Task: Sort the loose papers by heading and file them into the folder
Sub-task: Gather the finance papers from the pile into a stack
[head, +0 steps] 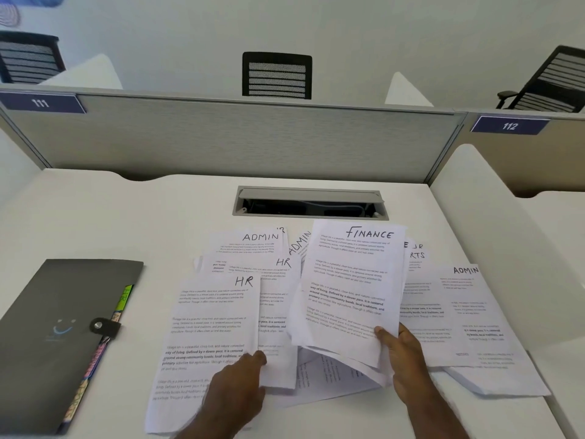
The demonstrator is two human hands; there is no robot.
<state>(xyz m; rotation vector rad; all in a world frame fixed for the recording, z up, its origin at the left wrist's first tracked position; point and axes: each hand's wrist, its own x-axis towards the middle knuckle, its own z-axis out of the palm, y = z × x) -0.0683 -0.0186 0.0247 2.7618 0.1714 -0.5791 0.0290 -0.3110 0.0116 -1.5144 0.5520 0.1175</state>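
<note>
pinching the finance sheet (pixel 349 289) at its lower edge, right hand (pixel 406 359), thumb on top, left hand (pixel 235 384) gripping an hr sheet (pixel 205 337) lower centre, closed grey folder (pixel 60 337) lower left

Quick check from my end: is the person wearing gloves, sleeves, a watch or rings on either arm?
Neither. The left hand and right hand are both bare, with no gloves. Both forearms are uncovered as far as the bottom edge of the head view, so no sleeve shows. No watch, bracelet or ring is visible on the parts in view.
</note>
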